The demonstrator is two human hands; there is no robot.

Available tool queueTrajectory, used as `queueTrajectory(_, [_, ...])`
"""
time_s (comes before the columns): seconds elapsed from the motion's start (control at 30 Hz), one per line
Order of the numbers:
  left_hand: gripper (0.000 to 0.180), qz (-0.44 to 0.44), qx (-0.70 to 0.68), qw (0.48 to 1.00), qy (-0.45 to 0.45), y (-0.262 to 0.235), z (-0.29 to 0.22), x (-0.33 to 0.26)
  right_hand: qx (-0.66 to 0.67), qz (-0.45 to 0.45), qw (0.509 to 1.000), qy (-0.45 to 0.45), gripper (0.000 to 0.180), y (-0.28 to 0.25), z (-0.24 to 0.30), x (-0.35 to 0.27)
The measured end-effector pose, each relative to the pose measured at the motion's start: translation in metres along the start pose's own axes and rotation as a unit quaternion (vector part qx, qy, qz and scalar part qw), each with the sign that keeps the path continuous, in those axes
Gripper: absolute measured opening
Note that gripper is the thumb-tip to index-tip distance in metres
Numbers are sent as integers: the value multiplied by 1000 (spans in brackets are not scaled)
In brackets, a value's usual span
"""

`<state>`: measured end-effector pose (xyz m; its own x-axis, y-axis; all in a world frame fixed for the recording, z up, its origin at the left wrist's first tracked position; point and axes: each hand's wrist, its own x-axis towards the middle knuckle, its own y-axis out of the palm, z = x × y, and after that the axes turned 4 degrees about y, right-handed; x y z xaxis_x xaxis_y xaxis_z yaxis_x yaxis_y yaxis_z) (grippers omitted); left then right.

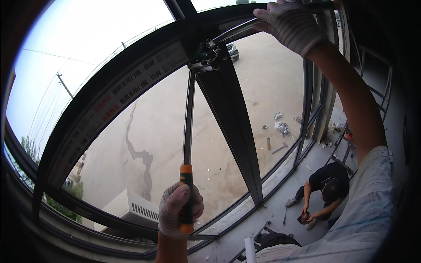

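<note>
My left hand (180,208), in a striped glove, is closed round the orange and dark green handle of a long screwdriver (187,175). Its straight metal shaft runs upward to a metal bracket (206,57) where dark window frame bars (230,109) meet. Up at the top right, my right hand (289,24), gloved too, grips a second long tool, seemingly another screwdriver (237,31). That tool's shiny shaft slants down left to the same bracket, and a dark handle shows past the hand. Exactly where both tips touch the bracket is too small to tell.
A curved-looking dark frame bar (118,96) with a printed strip crosses the view. Beyond the glass lie pale ground, a parked car (233,51) and a white vented unit (131,208). Low on the right, a person (326,188) crouches beside a ladder (344,151).
</note>
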<state>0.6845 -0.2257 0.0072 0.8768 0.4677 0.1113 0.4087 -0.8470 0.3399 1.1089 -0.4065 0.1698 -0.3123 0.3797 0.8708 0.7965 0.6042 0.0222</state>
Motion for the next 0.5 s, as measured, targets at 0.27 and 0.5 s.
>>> queueTrajectory(0.27, [40, 117, -199, 973, 15, 26, 1, 1, -36, 164, 986, -17, 21, -54, -6, 56])
queueTrajectory(0.5, [42, 89, -223, 969, 50, 41, 2, -7, -142, 140, 976, 88, 23, -55, -79, 30])
